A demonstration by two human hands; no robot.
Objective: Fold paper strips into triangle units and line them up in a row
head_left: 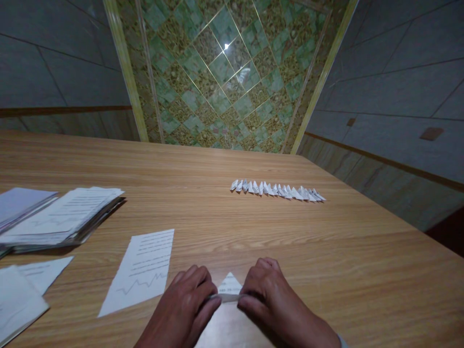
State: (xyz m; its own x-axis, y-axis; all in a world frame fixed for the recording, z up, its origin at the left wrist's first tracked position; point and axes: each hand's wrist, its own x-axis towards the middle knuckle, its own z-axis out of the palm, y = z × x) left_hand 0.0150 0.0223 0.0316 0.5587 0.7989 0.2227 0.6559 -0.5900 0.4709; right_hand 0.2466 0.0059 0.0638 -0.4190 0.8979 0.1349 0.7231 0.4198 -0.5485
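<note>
My left hand and my right hand meet at the near edge of the wooden table. Both are closed, pinching a small folded piece of printed paper whose triangular tip points away from me between the fingers. A printed paper strip lies flat just left of my left hand. Farther out, a row of several small folded paper pieces lies in a line on the table.
A stack of printed sheets lies at the left, with more loose sheets at the near left corner. The table's right edge runs along grey wall tiles. A green patterned floor shows beyond the table.
</note>
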